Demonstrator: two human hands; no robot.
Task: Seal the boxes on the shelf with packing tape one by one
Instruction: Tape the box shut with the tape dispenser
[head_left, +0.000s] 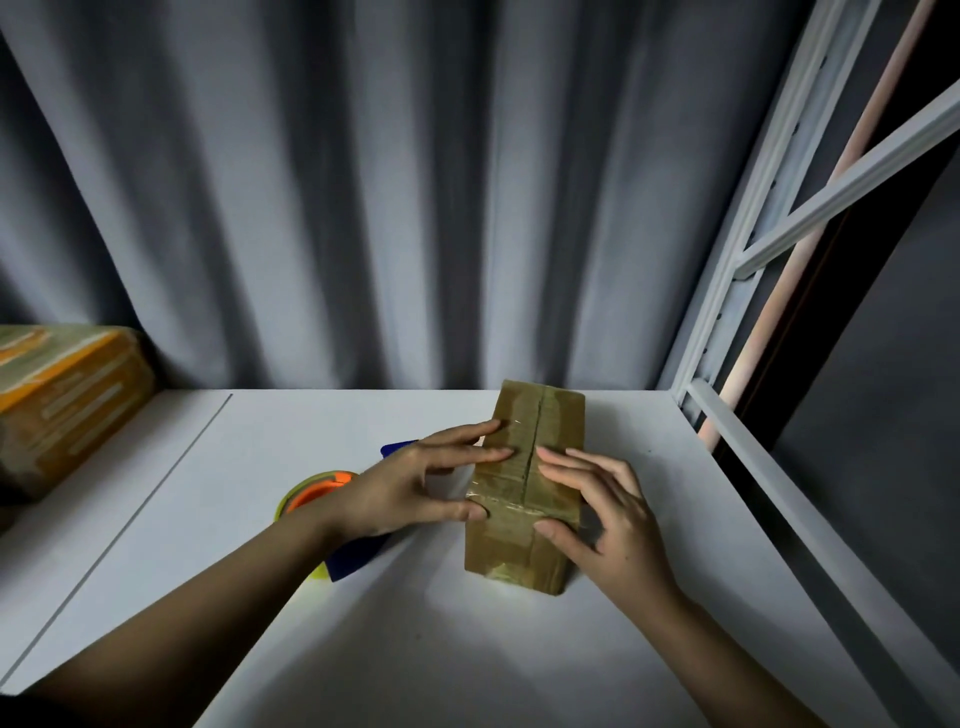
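- Both hands sit on the small brown cardboard box (524, 483) wrapped in glossy clear tape: your left hand (410, 486) rests flat-fingered on its left half, your right hand (602, 512) on its right half, fingers straight, thumbs against the near face. Neither hand curls round anything.
- Box position: directly under your fingertips, standing on the white shelf board (415, 623), long axis running away from you. A dark centre seam runs between the two sets of fingers.
- Judged step: pressing down a strip of tape laid across the top, near the front edge.
- To do it well: sweep your fingers outward from the seam toward each side edge, so air is pushed out rather than trapped.
- Keep your thumbs on the near face as a brace; the box looks light and could slide away from you under the push.
- Run one finger along the front top corner to crease the tape over the edge. Wrinkles show there.
- Check that both flaps sit level at the seam before rubbing hard.
- Dispenser: the blue tape gun with orange-and-yellow roll (322, 493) lies under and behind your left wrist, partly hidden. Reach it with the left hand only after the strip is flat.
- Far to the left of your left hand sits an orange taped carton (62, 405); I cannot tell whether it is fully sealed.
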